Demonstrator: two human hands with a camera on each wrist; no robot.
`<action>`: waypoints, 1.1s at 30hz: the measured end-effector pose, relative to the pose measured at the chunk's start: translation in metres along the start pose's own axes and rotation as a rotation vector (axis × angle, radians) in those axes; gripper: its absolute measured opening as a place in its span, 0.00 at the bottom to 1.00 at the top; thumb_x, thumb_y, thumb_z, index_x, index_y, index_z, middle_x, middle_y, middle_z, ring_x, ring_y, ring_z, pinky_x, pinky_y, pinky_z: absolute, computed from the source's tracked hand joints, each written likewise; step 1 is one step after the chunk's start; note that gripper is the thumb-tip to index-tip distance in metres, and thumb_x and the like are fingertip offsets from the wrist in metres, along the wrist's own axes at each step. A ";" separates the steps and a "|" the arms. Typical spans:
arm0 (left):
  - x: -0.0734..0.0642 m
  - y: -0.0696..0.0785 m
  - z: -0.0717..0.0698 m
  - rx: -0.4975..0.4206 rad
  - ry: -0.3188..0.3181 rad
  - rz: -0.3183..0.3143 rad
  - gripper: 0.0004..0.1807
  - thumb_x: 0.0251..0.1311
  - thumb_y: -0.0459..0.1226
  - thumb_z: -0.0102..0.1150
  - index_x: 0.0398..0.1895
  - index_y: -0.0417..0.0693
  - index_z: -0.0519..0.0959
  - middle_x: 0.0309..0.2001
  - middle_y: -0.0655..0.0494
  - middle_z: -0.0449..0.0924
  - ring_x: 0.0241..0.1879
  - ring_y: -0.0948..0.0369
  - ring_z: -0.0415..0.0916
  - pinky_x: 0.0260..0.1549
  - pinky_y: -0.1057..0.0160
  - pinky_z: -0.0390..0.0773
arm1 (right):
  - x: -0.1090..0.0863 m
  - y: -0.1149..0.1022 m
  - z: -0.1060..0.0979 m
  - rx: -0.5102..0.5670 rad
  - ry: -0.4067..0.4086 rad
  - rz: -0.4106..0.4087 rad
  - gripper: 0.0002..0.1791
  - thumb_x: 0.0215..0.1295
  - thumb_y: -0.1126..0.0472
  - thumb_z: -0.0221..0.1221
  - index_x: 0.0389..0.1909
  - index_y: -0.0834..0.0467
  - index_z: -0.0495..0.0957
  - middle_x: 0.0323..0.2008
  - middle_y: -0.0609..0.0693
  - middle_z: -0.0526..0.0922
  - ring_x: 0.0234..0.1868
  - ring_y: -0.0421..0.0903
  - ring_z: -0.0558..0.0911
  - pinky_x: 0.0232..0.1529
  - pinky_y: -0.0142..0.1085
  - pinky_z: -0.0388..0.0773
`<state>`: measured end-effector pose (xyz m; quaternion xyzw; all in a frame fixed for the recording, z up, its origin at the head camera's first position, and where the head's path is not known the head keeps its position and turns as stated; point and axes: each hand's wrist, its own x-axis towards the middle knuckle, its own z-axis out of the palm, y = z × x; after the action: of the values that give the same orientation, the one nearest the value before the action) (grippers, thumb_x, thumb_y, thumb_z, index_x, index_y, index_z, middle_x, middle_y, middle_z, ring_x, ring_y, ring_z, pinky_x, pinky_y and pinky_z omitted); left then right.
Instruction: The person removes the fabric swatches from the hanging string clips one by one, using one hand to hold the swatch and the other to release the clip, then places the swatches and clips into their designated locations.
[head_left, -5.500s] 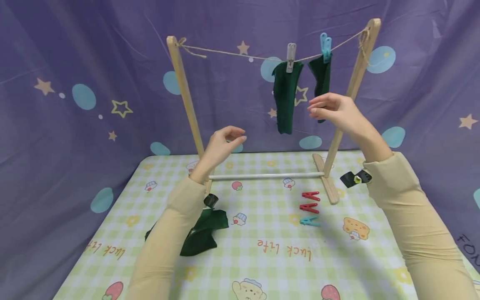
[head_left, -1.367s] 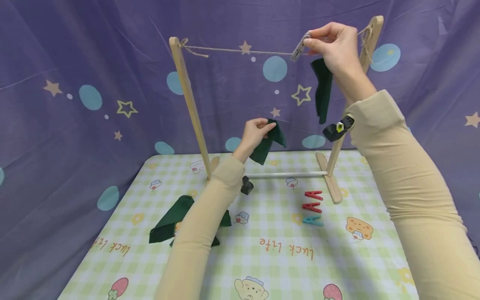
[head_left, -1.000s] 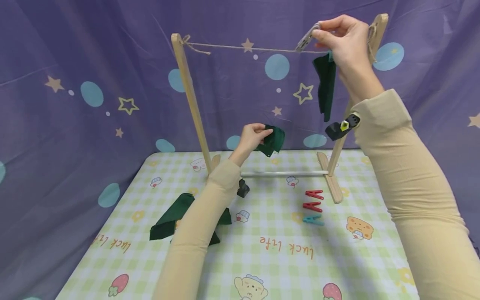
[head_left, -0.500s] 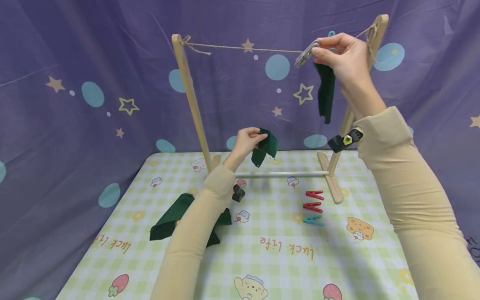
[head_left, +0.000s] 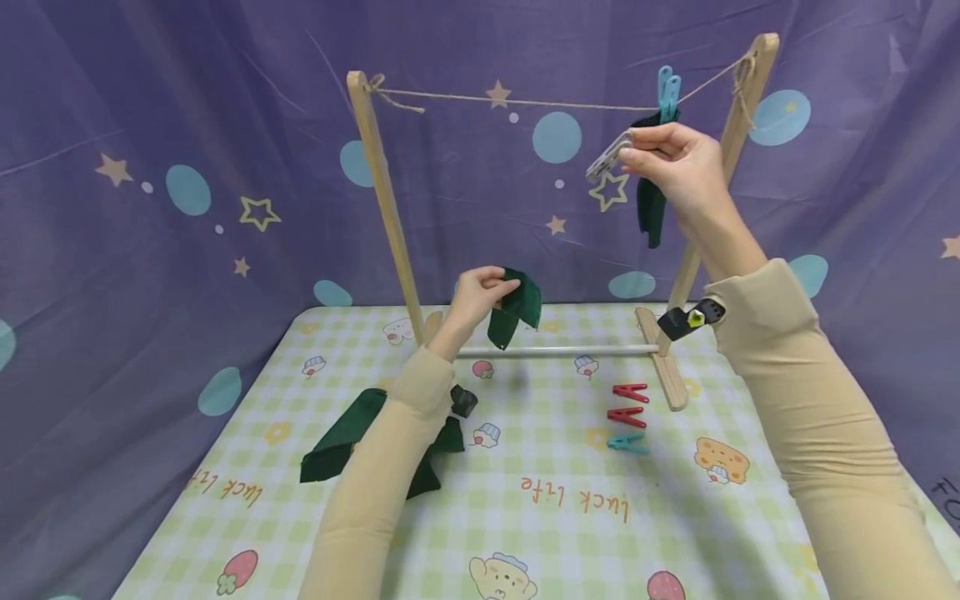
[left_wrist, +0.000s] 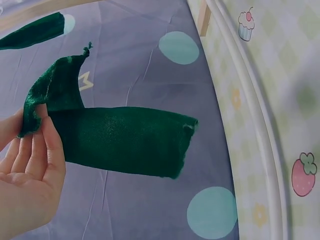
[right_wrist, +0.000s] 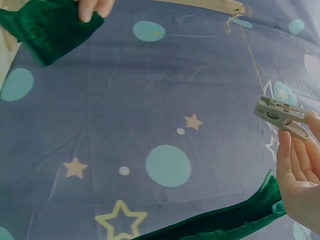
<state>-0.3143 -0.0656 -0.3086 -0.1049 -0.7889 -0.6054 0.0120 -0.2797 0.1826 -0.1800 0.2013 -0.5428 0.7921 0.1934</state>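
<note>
My left hand point(head_left: 474, 304) pinches a folded dark green cloth point(head_left: 517, 310), whose loose ends hang below the fingertips. In the left wrist view this cloth point(left_wrist: 125, 137) looks velvety, with a frayed edge. Higher up on the right, my right hand point(head_left: 678, 162) holds a grey clothespin point(head_left: 609, 157) by its handle end between thumb and fingers. The clothespin point(right_wrist: 280, 116) points away from the palm in the right wrist view. Behind the right hand, another green cloth point(head_left: 651, 217) hangs from the string point(head_left: 525, 102), held by a light blue clothespin point(head_left: 667, 96) and partly hidden.
Wooden posts point(head_left: 382, 192) carry the string, with a white rod point(head_left: 558, 351) joining their feet. Two red clothespins point(head_left: 627, 416) and a blue one point(head_left: 627, 443) lie on the checkered tablecloth point(head_left: 555, 550). More green cloth point(head_left: 348, 437) lies at left, partly under the left forearm.
The green cloth and grey clothespin that hung mid-string came off into my hands. Lately the right hand has lowered from the string with the clothespin; the left hand has drifted left and down.
</note>
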 end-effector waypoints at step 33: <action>-0.065 -0.027 -0.045 0.056 -0.031 -0.018 0.23 0.55 0.34 0.58 0.54 0.35 0.70 0.40 0.39 0.78 0.28 0.69 0.74 0.33 0.67 0.76 | -0.094 0.065 -0.036 -0.367 -0.074 0.242 0.16 0.50 0.63 0.64 0.42 0.57 0.77 0.35 0.41 0.81 0.38 0.36 0.79 0.39 0.24 0.74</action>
<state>-0.2606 -0.1252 -0.3320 -0.1068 -0.8066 -0.5813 -0.0027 -0.2382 0.1861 -0.2922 0.1251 -0.7049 0.6895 0.1100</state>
